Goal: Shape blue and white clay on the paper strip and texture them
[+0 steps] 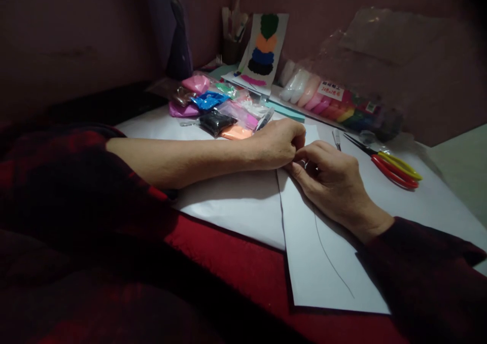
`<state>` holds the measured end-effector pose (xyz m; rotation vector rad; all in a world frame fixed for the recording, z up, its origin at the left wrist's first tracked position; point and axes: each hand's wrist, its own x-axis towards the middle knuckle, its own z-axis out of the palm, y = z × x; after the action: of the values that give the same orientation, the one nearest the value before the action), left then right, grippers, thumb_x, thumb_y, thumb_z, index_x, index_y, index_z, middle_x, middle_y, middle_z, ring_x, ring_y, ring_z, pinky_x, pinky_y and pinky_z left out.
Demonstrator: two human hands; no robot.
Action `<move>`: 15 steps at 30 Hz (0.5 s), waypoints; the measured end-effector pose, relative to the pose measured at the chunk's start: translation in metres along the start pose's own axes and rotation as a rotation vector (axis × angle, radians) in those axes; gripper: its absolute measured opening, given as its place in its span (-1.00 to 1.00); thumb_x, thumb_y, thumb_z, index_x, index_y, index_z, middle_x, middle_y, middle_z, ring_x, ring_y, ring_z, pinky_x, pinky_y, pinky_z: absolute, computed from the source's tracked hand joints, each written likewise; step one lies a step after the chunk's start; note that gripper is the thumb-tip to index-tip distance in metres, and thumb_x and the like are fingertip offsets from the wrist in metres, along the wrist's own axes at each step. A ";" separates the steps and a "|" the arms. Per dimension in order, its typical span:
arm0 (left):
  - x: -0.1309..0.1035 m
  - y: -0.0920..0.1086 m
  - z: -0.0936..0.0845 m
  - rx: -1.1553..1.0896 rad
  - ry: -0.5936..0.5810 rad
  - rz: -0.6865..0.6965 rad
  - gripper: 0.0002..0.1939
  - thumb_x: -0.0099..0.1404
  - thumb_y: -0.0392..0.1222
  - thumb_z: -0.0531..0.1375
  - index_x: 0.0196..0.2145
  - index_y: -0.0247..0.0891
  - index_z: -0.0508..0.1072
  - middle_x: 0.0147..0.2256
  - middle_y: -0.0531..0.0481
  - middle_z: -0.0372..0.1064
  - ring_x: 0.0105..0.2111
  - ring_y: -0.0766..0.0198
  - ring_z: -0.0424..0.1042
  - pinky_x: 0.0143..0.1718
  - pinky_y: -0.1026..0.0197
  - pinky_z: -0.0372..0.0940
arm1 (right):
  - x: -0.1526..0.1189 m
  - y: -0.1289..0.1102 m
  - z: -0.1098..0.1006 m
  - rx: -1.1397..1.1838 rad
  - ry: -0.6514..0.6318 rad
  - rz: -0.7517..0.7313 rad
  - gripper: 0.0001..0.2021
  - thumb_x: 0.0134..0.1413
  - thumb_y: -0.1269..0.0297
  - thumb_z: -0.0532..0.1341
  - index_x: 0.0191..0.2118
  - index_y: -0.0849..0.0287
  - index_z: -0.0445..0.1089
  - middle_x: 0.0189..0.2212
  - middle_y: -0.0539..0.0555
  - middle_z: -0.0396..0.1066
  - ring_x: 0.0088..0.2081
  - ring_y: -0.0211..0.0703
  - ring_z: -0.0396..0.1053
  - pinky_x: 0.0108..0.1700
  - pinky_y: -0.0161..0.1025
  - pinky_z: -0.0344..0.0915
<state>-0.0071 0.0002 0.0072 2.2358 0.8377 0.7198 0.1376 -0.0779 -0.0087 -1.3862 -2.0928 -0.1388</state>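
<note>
Over the upper part of the long paper (312, 288), we have our two hands drawn together, fingertips nearly meeting above the white cover (232, 209) of the worktop. Our left hand (279, 143) is curled in with the knuckles up; our right hand (337, 184) comes from the other side with thumb and forefinger drawn close together. A small pale bit shows between the hands, but we cannot tell what it is, nor whether either hand truly grips it. We judge the step in hand to be close fingertip work on something small. The paper lies flat, partly under the right hand, its thin curved line (325, 250) running down towards the near edge. Further back, beyond the left hand, we see a pen (265, 117) and a heap of packets, with the black packet (216, 123) beside the orange packet (236, 132); the scissors (395, 170) lie to the right. Any move from this pose, in our judgement, calls for light, steady fingers, a clearer view past our own knuckles, and care that the right wrist does not drag the paper askew.
</note>
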 end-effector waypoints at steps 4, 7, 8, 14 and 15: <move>-0.001 0.001 0.000 -0.003 -0.002 -0.010 -0.83 0.06 -0.44 0.10 -0.46 -0.29 0.46 -0.43 0.02 0.40 -0.34 0.26 0.37 -0.15 0.12 0.33 | 0.000 0.000 0.000 0.034 0.001 0.002 -0.93 0.09 0.31 0.24 -0.40 0.14 0.39 -0.43 0.04 0.39 -0.50 -0.24 0.26 -0.43 -0.25 0.17; -0.002 0.001 -0.001 -0.024 -0.001 -0.043 -0.82 0.08 -0.44 0.08 -0.44 -0.29 0.45 -0.42 0.02 0.41 -0.34 0.27 0.37 -0.19 0.15 0.33 | 0.000 -0.001 -0.001 0.057 0.034 -0.025 -0.95 0.09 0.35 0.24 -0.39 0.15 0.39 -0.45 0.04 0.40 -0.49 -0.23 0.29 -0.44 -0.26 0.19; -0.002 0.001 -0.001 -0.038 -0.002 -0.054 -0.81 0.08 -0.45 0.07 -0.44 -0.29 0.45 -0.41 0.01 0.41 -0.34 0.27 0.37 -0.21 0.16 0.32 | 0.000 -0.001 -0.001 0.061 0.052 -0.031 -0.95 0.09 0.37 0.25 -0.38 0.15 0.39 -0.46 0.03 0.40 -0.49 -0.22 0.30 -0.44 -0.26 0.19; -0.001 0.000 -0.001 -0.073 0.015 -0.136 -0.78 0.10 -0.44 0.07 -0.37 -0.29 0.48 -0.39 0.01 0.43 -0.34 0.27 0.38 -0.26 0.20 0.30 | 0.001 -0.001 -0.001 0.121 0.111 0.076 -0.93 0.11 0.32 0.26 -0.38 0.15 0.42 -0.49 0.02 0.44 -0.48 -0.21 0.35 -0.44 -0.26 0.24; -0.001 -0.001 -0.001 -0.074 0.016 -0.142 -0.78 0.11 -0.44 0.07 -0.36 -0.29 0.49 -0.38 0.01 0.44 -0.33 0.27 0.39 -0.26 0.21 0.31 | 0.001 0.000 -0.001 0.165 0.110 0.129 -0.90 0.11 0.29 0.27 -0.40 0.15 0.43 -0.49 0.02 0.45 -0.48 -0.21 0.35 -0.45 -0.27 0.25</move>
<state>-0.0088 0.0001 0.0068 2.0845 0.9518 0.6914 0.1373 -0.0776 -0.0075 -1.3769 -1.8751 0.0110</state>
